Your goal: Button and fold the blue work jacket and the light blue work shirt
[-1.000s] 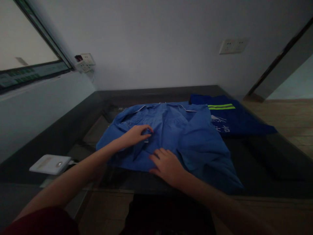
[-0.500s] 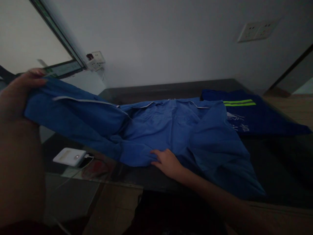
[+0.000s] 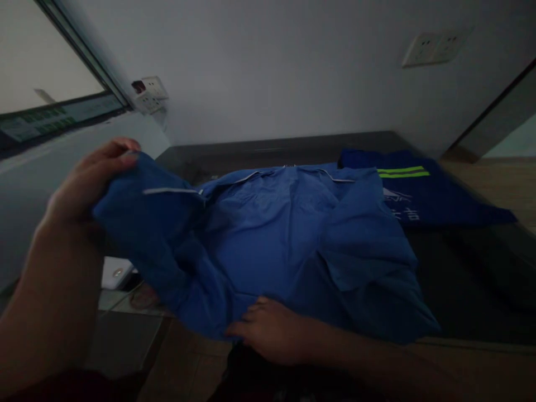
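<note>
A blue shirt [image 3: 293,234] with thin white piping lies spread on a dark table [image 3: 469,279]. My left hand [image 3: 90,181] is raised at the left, its fingers closed on one sleeve of the shirt, which hangs in the air. Near the table's front edge my right hand [image 3: 268,329] grips the shirt's lower hem, fingers curled round the cloth.
A darker blue garment [image 3: 419,190] with neon green stripes and white lettering lies at the back right. A small white device [image 3: 117,273] with a cable sits at the left, partly behind the lifted sleeve. Wall sockets [image 3: 148,95] are near the window, another socket plate [image 3: 435,47] at upper right.
My left hand took the sleeve off the shirt's front, swung it high to the left, and now brings it lower and nearer. My right hand slid toward the front edge and closed on the hem.
</note>
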Motion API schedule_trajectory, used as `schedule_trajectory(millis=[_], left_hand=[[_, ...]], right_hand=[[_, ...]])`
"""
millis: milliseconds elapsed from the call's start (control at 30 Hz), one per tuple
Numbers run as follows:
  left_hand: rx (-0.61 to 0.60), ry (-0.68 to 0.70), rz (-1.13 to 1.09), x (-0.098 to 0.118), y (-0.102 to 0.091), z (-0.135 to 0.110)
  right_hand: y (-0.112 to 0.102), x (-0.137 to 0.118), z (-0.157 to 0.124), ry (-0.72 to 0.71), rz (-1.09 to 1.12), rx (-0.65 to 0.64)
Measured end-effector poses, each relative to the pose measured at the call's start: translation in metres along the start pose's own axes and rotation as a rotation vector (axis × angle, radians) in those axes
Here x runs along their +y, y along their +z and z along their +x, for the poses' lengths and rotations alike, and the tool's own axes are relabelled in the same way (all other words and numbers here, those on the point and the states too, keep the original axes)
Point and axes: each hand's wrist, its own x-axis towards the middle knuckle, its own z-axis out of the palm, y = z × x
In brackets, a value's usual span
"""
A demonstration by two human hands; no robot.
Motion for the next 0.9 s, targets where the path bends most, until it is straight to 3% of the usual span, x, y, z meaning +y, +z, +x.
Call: schedule_trajectory(millis=[33, 133, 233, 333, 400, 533, 667, 800, 867, 900], left_hand=[[-0.095, 0.014, 0.043, 0.003, 0.021, -0.009], [-0.578, 0.073, 0.145, 0.008, 0.085, -0.046], [-0.984, 0.179, 0.183, 0.011, 0.141, -0.086], [-1.263, 0.177, 0.077, 0.007, 0.183, -0.119], [-1.383, 0.171, 0.017, -0.003, 0.205, -0.136], [-1.466, 0.173, 0.051, -0.027, 0.232, -0.154], [-1.534, 0.194, 0.191, -0.025, 0.226, -0.148], [-1.345, 0.148, 0.195, -0.012, 0.209, -0.115], [-1.202, 0.153, 0.175, -0.013, 0.21, -0.087], [-1.124, 0.171, 0.168, -0.016, 0.214, -0.072]], right_hand=[[0.0, -0.003, -0.003, 0.009, -0.031, 0.024], [-0.011, -0.008, -0.023, 0.084, -0.023, 0.126], [-0.025, 0.002, -0.065, 0.27, 0.037, 0.259], [-0.026, 0.024, -0.118, 0.522, -0.031, 0.428], [-0.02, 0.039, -0.147, 0.643, -0.13, 0.498], [-0.009, 0.059, -0.168, 0.756, -0.24, 0.591], [-0.015, 0.07, -0.16, 0.753, -0.244, 0.711], [-0.041, 0.069, -0.161, 0.794, -0.218, 1.088], [-0.058, 0.057, -0.162, 0.785, -0.203, 1.267], [-0.065, 0.048, -0.16, 0.754, -0.183, 1.296]])
